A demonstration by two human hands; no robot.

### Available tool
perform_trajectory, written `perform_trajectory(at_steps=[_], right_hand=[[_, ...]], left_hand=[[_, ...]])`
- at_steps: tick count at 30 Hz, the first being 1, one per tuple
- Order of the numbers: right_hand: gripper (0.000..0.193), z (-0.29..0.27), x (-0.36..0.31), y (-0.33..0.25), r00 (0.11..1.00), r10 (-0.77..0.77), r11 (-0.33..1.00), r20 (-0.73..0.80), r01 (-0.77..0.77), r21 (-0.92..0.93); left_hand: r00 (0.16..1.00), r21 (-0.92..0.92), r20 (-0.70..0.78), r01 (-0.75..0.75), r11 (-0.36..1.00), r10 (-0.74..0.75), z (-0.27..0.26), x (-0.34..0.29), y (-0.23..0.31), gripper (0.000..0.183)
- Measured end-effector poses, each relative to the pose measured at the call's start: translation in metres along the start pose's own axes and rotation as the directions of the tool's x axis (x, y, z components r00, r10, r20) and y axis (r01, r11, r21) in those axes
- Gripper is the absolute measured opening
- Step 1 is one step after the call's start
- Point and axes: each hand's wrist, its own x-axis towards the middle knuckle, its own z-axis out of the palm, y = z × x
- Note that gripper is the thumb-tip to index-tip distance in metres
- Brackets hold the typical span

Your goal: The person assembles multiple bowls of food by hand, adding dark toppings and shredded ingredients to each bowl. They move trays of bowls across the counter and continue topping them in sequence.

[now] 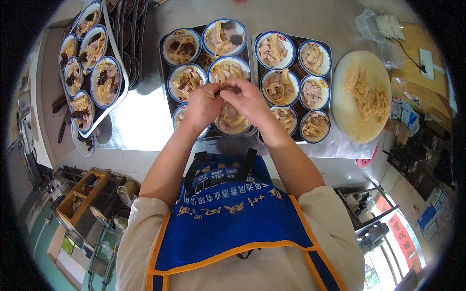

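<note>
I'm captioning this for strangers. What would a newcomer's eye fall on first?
Probably the bright blue apron with orange trim, large at the lower middle. Next, the left hand and right hand, close together above the bowls of food on the middle tray. Then, at the right, the pale round board bearing yellowish cut strips.

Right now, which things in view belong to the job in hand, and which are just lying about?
Seemingly in the job:
left hand and right hand, together over the middle tray
filled bowls
round board with sliced food

Apparently lying about:
white power strip
plastic bag
wooden box
</note>
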Motion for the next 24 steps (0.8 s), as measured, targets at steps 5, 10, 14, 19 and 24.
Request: perform_trajectory(at_steps=[5, 10, 14, 19, 24], right_hand=[[0.019, -0.002, 0.005, -0.001, 0.931, 0.365, 0.854, 0.028, -0.346, 0.387], [0.02, -0.007, 0.014, 0.005, 0.923, 0.354, 0.91, -0.15, -0.303, 0.283], [0.028, -0.012, 0.017, 0.006, 0.967, 0.094, 0.981, -0.235, -0.13, -0.146], [0.036, -0.013, 0.011, 0.009, 0.938, -0.061, 0.923, -0.34, -0.077, -0.377], [0.033, -0.006, 0.004, 0.014, 0.93, 0.127, 0.974, -0.346, -0.183, -0.134]], left_hand=[[0.989, -0.217, 0.062, 0.142, 0.966, -0.131, -0.002, 0.004, -0.003, 0.019], [0.938, -0.38, 0.157, 0.346, 0.858, -0.309, -0.006, 0.008, -0.01, 0.021], [0.957, -0.525, 0.124, 0.289, 0.801, -0.264, -0.003, 0.013, -0.015, 0.027], [0.985, -0.446, 0.042, 0.168, 0.879, -0.167, 0.002, 0.021, -0.024, 0.037], [0.972, -0.672, 0.117, 0.229, 0.704, -0.204, 0.005, 0.029, -0.026, 0.045]])
